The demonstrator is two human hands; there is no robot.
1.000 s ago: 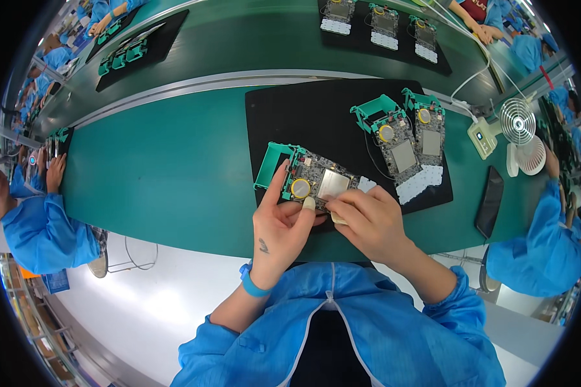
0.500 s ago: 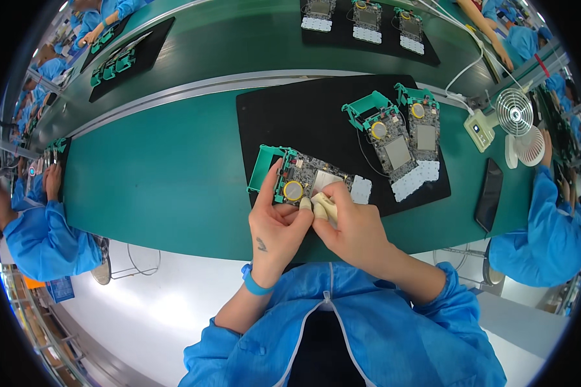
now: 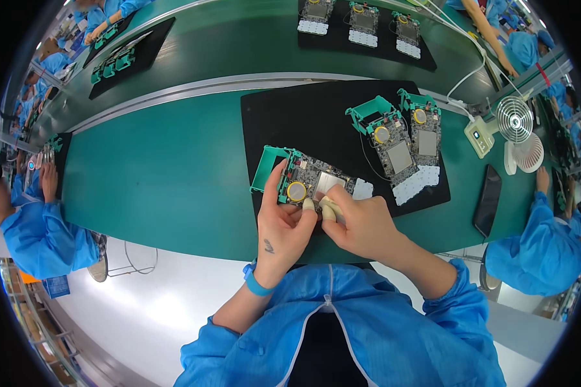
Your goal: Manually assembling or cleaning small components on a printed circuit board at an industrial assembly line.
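A grey circuit board (image 3: 311, 171) lies tilted over the near edge of a black mat (image 3: 281, 119). It carries a round yellow-rimmed coin cell (image 3: 297, 191), a silver metal plate (image 3: 328, 183) and a white dotted sheet (image 3: 363, 189); a green plastic frame (image 3: 263, 174) sits at its left end. My left hand (image 3: 279, 229) grips the board, index finger by the frame and thumb, in a pale finger cot, at the near edge. My right hand (image 3: 368, 222) is closed at that edge beside the plate, pale finger cots showing; its fingers hide whatever they pinch.
Two similar boards (image 3: 394, 147) (image 3: 426, 138) with green frames lie on the mat's right side. Farther right are a white fan (image 3: 514, 120), a pale box with a small screen (image 3: 479, 137) and a black phone (image 3: 488, 200). More boards (image 3: 363, 26) lie across the rail. Co-workers sit both sides.
My right hand has shifted slightly right along the board's near edge, uncovering more of the silver plate. My left hand keeps its grip. The whole view has shifted slightly.
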